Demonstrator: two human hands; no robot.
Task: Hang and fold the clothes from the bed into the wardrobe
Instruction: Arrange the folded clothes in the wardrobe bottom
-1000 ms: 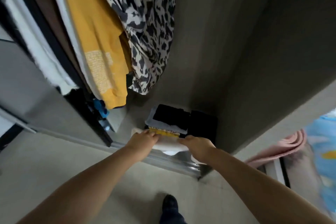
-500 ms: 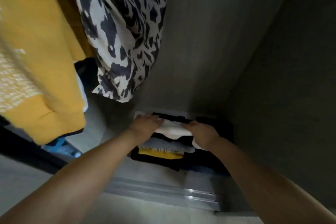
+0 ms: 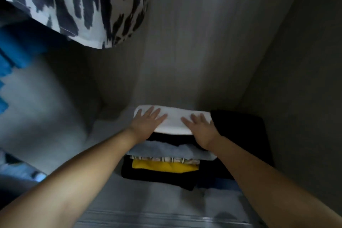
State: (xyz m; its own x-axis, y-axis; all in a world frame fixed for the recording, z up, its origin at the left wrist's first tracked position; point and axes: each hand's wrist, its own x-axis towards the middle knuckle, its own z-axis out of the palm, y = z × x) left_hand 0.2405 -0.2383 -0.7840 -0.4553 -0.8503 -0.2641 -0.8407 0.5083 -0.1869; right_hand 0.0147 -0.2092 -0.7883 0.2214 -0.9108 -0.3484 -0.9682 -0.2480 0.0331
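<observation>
Palms lie flat on the folded white garment [image 3: 174,121]: the left hand [image 3: 148,122] presses its left half and the right hand [image 3: 201,126] its right half, fingers straight and spread, pointing toward the wardrobe's back wall [image 3: 185,42]. Neither grip is closed round anything; both simply press down on the cloth. The garment's long axis runs left to right across the fingers, so each hand covers one end and neither is clearly nearer to it. It sits on top of the stack of folded clothes [image 3: 166,157], toward the stack's rear edge and close to the back wall, with a black layer, a pale blue one, a patterned strip and a yellow one showing in front beneath it. A second, dark pile [image 3: 240,135] touches its right end. Any further push looks likely to run straight away from the wrists, though little room seems left behind it. A black-and-white patterned garment [image 3: 88,5] hangs above left.
</observation>
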